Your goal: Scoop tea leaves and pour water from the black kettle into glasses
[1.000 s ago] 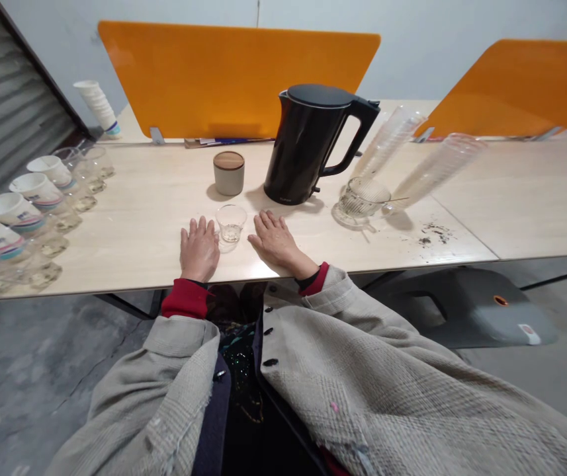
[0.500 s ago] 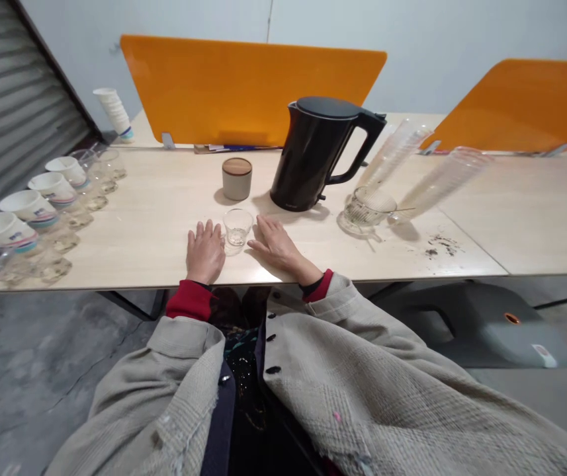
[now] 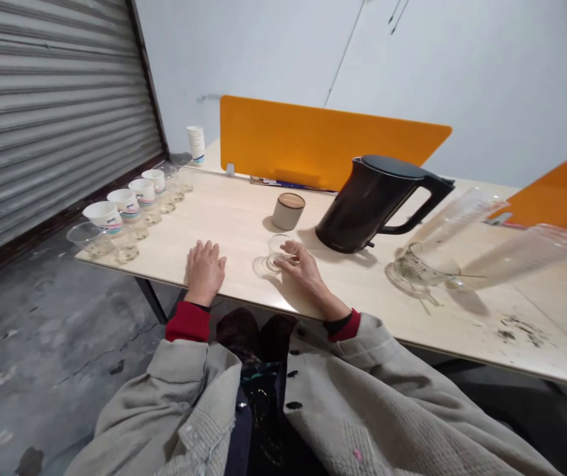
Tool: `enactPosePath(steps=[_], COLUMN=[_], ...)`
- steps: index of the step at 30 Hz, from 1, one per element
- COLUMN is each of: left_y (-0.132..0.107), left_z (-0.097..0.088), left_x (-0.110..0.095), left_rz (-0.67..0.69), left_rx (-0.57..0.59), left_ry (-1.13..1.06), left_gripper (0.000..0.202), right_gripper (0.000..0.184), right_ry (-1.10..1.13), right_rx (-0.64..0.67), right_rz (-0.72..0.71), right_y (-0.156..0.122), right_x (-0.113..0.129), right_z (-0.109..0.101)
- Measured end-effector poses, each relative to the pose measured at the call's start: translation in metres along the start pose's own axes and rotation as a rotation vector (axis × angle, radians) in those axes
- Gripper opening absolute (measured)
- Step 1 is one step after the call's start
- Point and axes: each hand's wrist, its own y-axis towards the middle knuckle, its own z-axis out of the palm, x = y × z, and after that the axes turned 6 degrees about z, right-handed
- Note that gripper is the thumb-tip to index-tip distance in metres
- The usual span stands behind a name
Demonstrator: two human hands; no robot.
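1 small glass [image 3: 274, 252] nr desk [image 3: 233, 225] front edge, pinched at rim by right grip [image 3: 303, 266]. Left grip [image 3: 204, 270] flat on desk, open, empty. Behind: 1 black kettle [image 3: 370, 205], 1 lidded jar [image 3: 288, 211]. Far left: 4 paper cups [image 3: 103, 215] in row.

We see a grey roller shutter [image 3: 40, 112] on the L and a plain pale wall [image 3: 263, 53] at the back. Floor [image 3: 30, 344] is rough concrete w/ cracks. A light-wood table [image 3: 223, 218] runs across, w/ two orange divider panels [image 3: 323, 142] along its far edge. Light's soft, even.
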Motion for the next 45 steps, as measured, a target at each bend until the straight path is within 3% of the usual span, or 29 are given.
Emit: enactPosePath(steps=[3,7,11,16,20,32,37,45], left_y=[-0.004,-0.008,-0.011,-0.012,-0.013,-0.017,-0.019,-0.020], left_z=[-0.003,-0.002,-0.001,-0.002,-0.004,0.008,0.000,0.001], left_x=[0.015,0.008,0.003,0.004,0.004,0.007,0.003,0.002], left_rz=[-0.048,-0.020,-0.028,-0.036,-0.053,-0.030,-0.017,-0.009], left_rx=[-0.009,-0.013,-0.031,0.006,0.053,0.002,-0.012,-0.036], left_ry=[0.013,-0.019,-0.045,-0.090,-0.124,-0.126,-0.058,-0.025], left_gripper=[0.055,0.054,0.053,0.056,0.059,0.054,0.050,0.049], right_gripper=[0.065,0.069,0.075,0.071,0.071,0.074,0.072,0.087], right_ry=[-0.033,-0.121,-0.071,-0.046,-0.086,-0.042,0.098,0.190], right_rx=[-0.009,0.008,0.062,0.051,0.065,0.147,0.148,0.163], right_rz=[-0.046,-0.116,-0.120,0.005,0.038,0.001,0.003,0.041], right_y=[0.017,0.063,0.130,0.210,0.253,0.326,0.336,0.335], right_x=[0.016,0.049,0.073,0.077,0.074,0.067,0.061,0.064], right_z=[0.003,0.026,0.079,0.154,0.186,0.229,0.235,0.237])
